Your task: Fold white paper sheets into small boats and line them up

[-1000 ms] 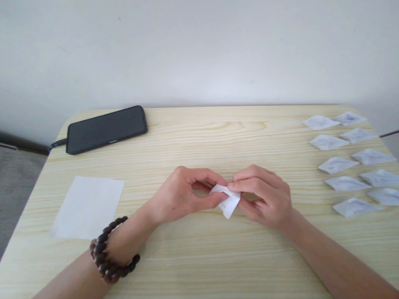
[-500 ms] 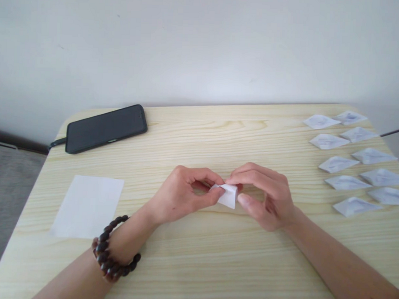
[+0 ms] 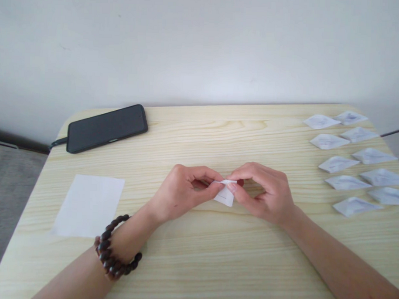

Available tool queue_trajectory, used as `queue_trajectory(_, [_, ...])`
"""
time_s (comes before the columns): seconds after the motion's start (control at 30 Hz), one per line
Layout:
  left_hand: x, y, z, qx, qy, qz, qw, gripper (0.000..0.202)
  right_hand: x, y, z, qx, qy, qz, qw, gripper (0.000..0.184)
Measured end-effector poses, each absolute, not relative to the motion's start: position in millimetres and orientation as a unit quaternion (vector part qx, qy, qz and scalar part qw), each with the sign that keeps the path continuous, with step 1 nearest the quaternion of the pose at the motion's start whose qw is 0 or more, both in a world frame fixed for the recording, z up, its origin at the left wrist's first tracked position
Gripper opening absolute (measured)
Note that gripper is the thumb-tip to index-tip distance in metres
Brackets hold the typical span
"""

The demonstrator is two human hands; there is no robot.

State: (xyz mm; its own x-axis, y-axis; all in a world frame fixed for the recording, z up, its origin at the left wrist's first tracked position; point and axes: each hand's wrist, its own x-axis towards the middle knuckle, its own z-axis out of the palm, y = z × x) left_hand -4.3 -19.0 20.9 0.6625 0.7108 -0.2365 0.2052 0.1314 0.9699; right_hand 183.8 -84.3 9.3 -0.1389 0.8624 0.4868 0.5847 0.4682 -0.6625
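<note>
My left hand (image 3: 181, 192) and my right hand (image 3: 266, 193) meet at the middle of the light wooden table (image 3: 196, 254). Both pinch a small folded piece of white paper (image 3: 224, 195) between thumbs and fingers, just above the tabletop. My left wrist carries a dark beaded bracelet (image 3: 115, 258). Most of the paper is hidden by my fingers.
A flat white sheet of paper (image 3: 88, 206) lies at the left. A black phone (image 3: 107, 128) on a cable rests at the back left. Several folded white paper shapes (image 3: 348, 163) lie in two rows at the right edge. A pale wall stands behind the table.
The folded paper has been turned and pressed flatter between my fingers. My right thumb moved back onto it; both hands stayed in place.
</note>
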Motion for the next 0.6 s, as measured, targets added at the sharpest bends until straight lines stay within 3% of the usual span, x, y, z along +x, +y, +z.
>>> queue_trajectory(0.2, [-3.7, -20.1, 18.5, 0.618, 0.383, 0.199, 0.658, 0.017, 182.0, -84.0, 12.3, -0.501, -0.731, 0.165, 0.432, 0.008])
queue_trajectory(0.4, [-5.0, -18.7, 19.5, 0.602, 0.386, 0.215, 0.665, 0.033, 184.1, -84.6, 13.3, -0.541, -0.684, 0.197, 0.447, 0.014])
queue_trajectory(0.6, [-5.1, -18.0, 19.6, 0.629, 0.362, 0.220, 0.651, 0.024, 185.9, -84.2, 9.9, -0.525, -0.687, 0.199, 0.462, 0.006])
